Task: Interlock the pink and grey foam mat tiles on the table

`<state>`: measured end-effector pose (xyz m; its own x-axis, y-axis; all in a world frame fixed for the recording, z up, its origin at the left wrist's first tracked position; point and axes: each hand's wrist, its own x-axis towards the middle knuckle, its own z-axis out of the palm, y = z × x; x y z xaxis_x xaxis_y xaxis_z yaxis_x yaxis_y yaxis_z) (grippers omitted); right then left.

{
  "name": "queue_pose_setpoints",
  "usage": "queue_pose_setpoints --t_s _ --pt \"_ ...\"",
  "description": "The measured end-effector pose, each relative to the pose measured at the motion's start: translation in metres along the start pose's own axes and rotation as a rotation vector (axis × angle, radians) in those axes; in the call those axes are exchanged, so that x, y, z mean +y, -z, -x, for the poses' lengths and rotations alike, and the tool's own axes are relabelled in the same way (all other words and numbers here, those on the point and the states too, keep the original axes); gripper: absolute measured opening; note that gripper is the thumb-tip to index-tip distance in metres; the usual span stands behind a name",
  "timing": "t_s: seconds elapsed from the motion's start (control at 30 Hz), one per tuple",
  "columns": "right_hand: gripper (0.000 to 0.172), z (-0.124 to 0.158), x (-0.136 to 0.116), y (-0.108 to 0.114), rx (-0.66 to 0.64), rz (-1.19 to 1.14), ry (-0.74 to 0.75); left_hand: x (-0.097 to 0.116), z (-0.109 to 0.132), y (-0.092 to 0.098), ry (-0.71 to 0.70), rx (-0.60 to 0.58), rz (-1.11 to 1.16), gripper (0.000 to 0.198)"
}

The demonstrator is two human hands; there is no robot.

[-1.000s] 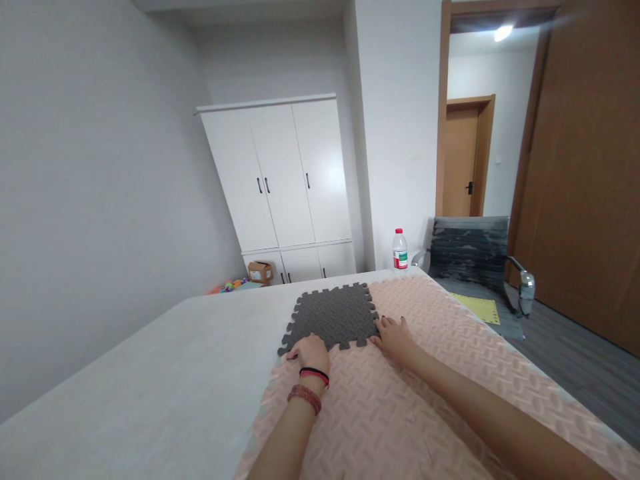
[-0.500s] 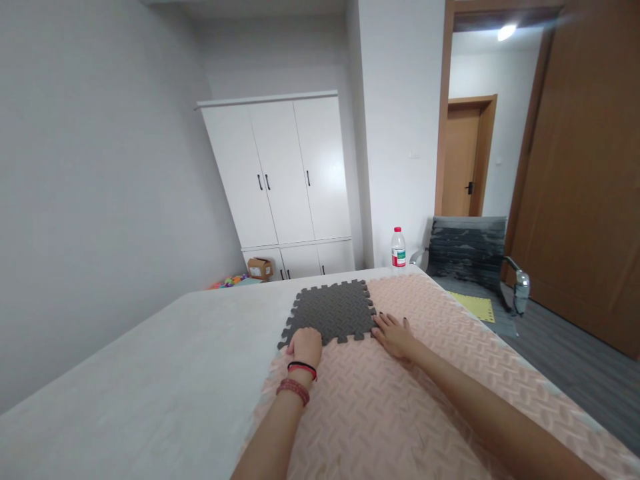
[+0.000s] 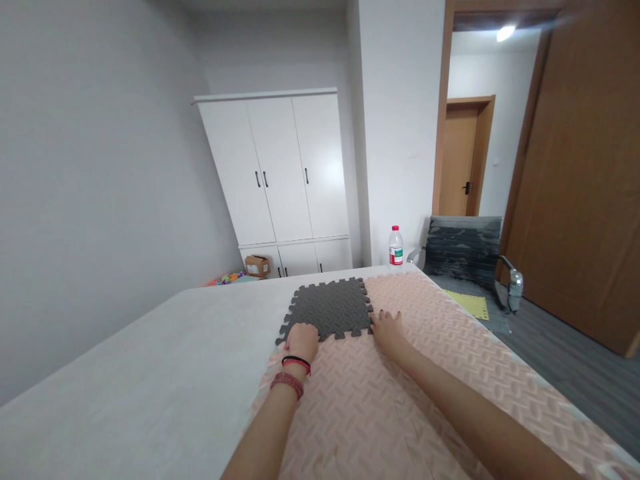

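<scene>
A dark grey foam puzzle tile (image 3: 327, 308) lies on the white bed (image 3: 150, 373), joined at its right and near edges to pink foam tiles (image 3: 425, 373). My left hand (image 3: 301, 341), with bracelets on the wrist, is curled into a loose fist pressing on the grey tile's near left corner. My right hand (image 3: 387, 328) lies flat with fingers stretched out on the seam at the grey tile's near right corner. Neither hand holds anything.
A white wardrobe (image 3: 280, 180) stands against the far wall, with a small cardboard box (image 3: 255, 265) and coloured toys at its foot. A water bottle (image 3: 395, 246) stands past the bed's far corner. A grey office chair (image 3: 465, 257) holds a yellow tile (image 3: 467, 304). An open doorway is at right.
The view has shifted slightly. Both hands have stayed on the grey tile's near edge, the left one sliding a little toward the left corner.
</scene>
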<state>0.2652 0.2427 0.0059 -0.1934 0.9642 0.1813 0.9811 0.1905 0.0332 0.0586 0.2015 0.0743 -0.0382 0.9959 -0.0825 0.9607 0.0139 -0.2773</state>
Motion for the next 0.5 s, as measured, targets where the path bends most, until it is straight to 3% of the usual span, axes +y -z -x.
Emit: queue_pose_setpoints --t_s 0.2,0.5 --pt "0.037 0.003 -0.02 0.008 0.037 0.121 0.109 -0.002 -0.008 -0.009 0.002 0.025 0.003 0.03" --pt "0.031 -0.015 0.004 0.012 0.045 0.07 0.183 0.002 -0.014 -0.011 0.052 0.076 0.037 0.045"
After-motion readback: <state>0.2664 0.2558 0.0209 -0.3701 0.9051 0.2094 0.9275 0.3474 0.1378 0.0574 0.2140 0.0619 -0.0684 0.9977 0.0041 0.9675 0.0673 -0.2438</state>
